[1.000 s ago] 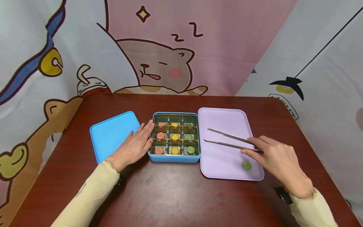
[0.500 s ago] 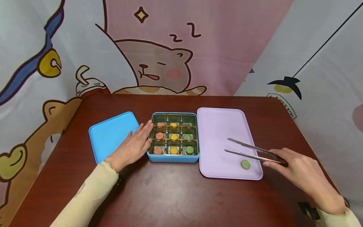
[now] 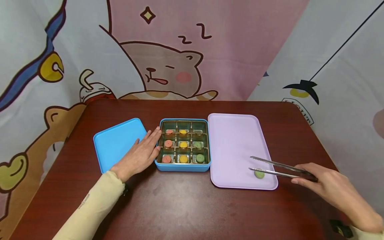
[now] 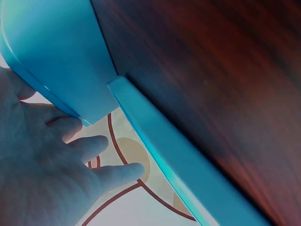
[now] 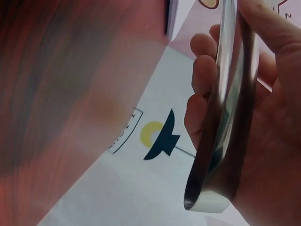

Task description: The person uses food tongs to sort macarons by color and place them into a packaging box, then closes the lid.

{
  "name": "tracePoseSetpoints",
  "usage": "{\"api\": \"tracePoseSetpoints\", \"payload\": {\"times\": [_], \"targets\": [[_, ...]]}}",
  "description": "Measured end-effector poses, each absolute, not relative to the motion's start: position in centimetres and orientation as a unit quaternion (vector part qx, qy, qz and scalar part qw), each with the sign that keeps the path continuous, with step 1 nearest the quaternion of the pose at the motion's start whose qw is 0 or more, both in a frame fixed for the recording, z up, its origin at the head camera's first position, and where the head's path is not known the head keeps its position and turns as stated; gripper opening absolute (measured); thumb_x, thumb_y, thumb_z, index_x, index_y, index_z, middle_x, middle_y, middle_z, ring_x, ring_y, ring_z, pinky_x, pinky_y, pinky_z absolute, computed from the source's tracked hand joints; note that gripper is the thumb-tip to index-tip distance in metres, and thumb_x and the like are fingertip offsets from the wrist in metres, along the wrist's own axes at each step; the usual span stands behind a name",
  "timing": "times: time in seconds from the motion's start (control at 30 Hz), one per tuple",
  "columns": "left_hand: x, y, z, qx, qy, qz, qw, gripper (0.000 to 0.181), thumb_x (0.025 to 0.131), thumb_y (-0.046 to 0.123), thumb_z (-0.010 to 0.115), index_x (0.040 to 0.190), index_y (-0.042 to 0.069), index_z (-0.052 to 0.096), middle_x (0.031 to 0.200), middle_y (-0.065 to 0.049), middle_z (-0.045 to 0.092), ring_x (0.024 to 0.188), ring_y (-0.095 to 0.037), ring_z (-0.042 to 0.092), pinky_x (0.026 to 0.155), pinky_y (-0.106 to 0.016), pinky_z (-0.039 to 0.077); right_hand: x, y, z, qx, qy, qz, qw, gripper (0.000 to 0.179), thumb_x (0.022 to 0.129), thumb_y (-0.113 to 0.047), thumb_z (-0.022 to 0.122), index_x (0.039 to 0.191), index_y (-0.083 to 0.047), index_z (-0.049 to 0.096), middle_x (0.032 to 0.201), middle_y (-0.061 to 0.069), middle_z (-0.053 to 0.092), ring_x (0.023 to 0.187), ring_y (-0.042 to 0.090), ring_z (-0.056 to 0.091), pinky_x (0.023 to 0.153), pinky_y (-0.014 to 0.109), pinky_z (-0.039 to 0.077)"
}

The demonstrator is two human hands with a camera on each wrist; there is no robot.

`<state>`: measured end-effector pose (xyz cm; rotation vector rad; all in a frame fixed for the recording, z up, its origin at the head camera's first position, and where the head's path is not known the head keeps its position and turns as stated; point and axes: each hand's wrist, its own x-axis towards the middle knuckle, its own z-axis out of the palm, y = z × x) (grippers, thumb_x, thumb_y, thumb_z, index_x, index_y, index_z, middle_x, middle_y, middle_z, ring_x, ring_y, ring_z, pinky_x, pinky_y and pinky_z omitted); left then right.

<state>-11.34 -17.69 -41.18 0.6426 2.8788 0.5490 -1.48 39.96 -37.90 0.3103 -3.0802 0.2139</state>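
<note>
My right hand point(image 3: 333, 188) grips metal tongs point(image 5: 230, 108) near their bent end. Their two arms stand apart above the lilac tray point(image 3: 234, 140), and the nearer arm overlaps a round green piece point(image 3: 259, 175) lying on it. With fingers straight, my left hand point(image 3: 139, 153) rests against the left side of a blue box point(image 3: 183, 168). Inside that box is a gold divided insert point(image 3: 199, 126). Pink pieces point(image 3: 168, 143) fill its left column, yellow pieces point(image 3: 183, 144) the middle one. Two green pieces point(image 3: 200, 158) sit in the right column; its back compartment holds none.
A blue lid point(image 3: 117, 141) lies left of the box, partly under my left hand; its edge shows in the left wrist view. All stand on a dark red-brown table point(image 3: 180, 203). Behind it hangs a cartoon-printed cloth point(image 3: 240, 50).
My right hand has moved right and toward me with the tongs, whose tips went from the tray's middle to over the green piece. The left hand keeps its place at the box.
</note>
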Motion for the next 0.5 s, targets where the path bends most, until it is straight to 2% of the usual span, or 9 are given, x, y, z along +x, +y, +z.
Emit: {"api": "tracePoseSetpoints", "payload": {"times": [0.27, 0.5], "targets": [[-11.3, -17.7, -41.3, 0.216, 0.957, 0.181, 0.066, 0.063, 0.113, 0.037, 0.034, 0.167, 0.009, 0.015, 0.173, -0.008, 0.012, 0.158, -0.037, 0.014, 0.117, -0.071, 0.02, -0.8, 41.2, -37.9, 0.088, -0.995, 0.048, 0.01, 0.049, 0.072, -0.043, 0.092, 0.106, -0.011, 0.076, 0.089, 0.001, 0.067, 0.07, 0.017, 0.053, 0.056, 0.039, 0.044], [-11.3, -17.7, -41.3, 0.215, 0.957, 0.183, 0.068, 0.063, 0.113, 0.034, 0.036, 0.167, 0.009, 0.015, 0.173, -0.008, 0.011, 0.158, -0.037, 0.013, 0.117, -0.071, 0.02, -0.3, 41.9, -37.7, 0.09, -0.996, 0.016, 0.009, 0.048, 0.071, -0.046, 0.091, 0.103, -0.012, 0.078, 0.084, -0.003, 0.063, 0.065, 0.013, 0.047, 0.052, 0.036, 0.041]]}}
